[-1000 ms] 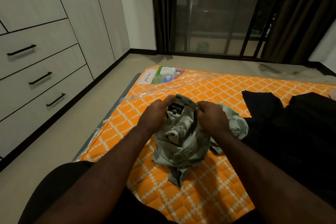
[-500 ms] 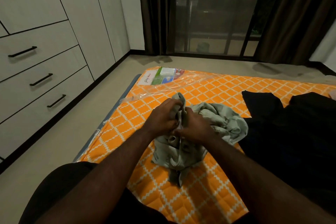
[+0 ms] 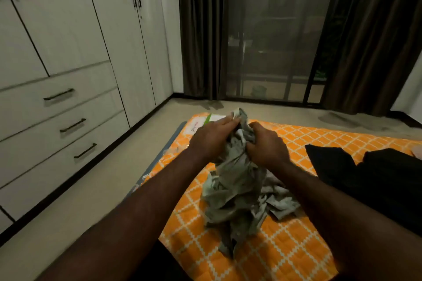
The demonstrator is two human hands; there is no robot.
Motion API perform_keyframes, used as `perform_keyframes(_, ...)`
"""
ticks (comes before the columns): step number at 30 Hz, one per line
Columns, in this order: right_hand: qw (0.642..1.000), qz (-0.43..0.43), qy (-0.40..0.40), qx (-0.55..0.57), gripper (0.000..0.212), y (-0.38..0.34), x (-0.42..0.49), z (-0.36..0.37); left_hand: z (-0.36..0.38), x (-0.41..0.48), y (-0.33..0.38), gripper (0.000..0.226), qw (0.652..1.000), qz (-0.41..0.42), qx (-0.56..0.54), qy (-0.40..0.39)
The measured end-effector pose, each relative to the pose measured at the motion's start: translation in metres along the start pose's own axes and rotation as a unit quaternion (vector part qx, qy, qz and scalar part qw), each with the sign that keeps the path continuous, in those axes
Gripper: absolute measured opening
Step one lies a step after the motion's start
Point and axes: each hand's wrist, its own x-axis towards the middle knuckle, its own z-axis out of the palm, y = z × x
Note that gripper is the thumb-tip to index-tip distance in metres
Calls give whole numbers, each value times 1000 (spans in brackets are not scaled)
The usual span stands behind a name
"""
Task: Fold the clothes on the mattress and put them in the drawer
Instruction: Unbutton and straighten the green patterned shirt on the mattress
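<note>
While both hands bunch its top edge at frame centre, the grey-green garment (image 3: 237, 191) hangs crumpled onto the orange mattress (image 3: 285, 248). Fingers of the left hand (image 3: 211, 138) and the right hand (image 3: 266, 145) curl round the cloth. Dark clothes (image 3: 374, 180) (a black heap) lie at right; closed drawers (image 3: 68, 109) sit at left.
</note>
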Motion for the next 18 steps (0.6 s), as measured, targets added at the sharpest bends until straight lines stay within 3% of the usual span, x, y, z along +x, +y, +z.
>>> perform_keyframes(7,974,-58,201,86,31,-75,75,-128,-173,72,33,59,972,-7,101,214)
perform_keyframes(11,950,-100,285,79,28,-103,95,-181,-219,100,50,63,950,2,126,284)
perform_keyframes(14,972,-112,204,-21,28,-87,93,-169,-192,102,49,65,973,-11,147,177)
perform_keyframes(18,999,18,-19,-37,49,-32,60,-104,-104,58,42,32,990,-90,100,-49)
